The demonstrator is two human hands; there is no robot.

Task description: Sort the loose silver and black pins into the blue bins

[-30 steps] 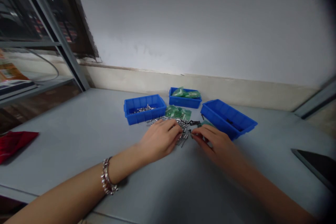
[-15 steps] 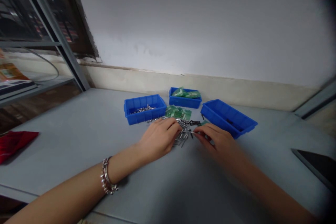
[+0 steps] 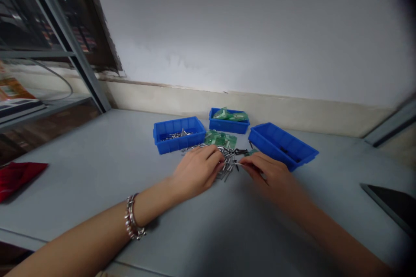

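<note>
Between my left hand [image 3: 199, 169] and my right hand [image 3: 274, 177] runs a thin silvery metal pin [image 3: 232, 163], with one end in each hand's pinch. Both hands are closed, and the fingertips hide the ends of the pin. Under it lies a loose pile of silvery metal pins [image 3: 225, 177], partly covered by my left hand. Small black pieces [image 3: 241, 152] lie at the right side of the pile, near my right fingertips. Just behind the pile rests a green plastic bag [image 3: 221, 139].
A blue bin [image 3: 182, 142] at the left holds metal pins. Green bags fill the back blue bin [image 3: 229, 127]. The right blue bin [image 3: 282, 149] contains a few dark pieces. Red cloth [image 3: 19, 177] lies far left, a dark flat object [image 3: 390, 205] far right.
My right hand has shifted very slightly, and the pin between the hands now lies a little flatter. My left hand and the bins look the same.
</note>
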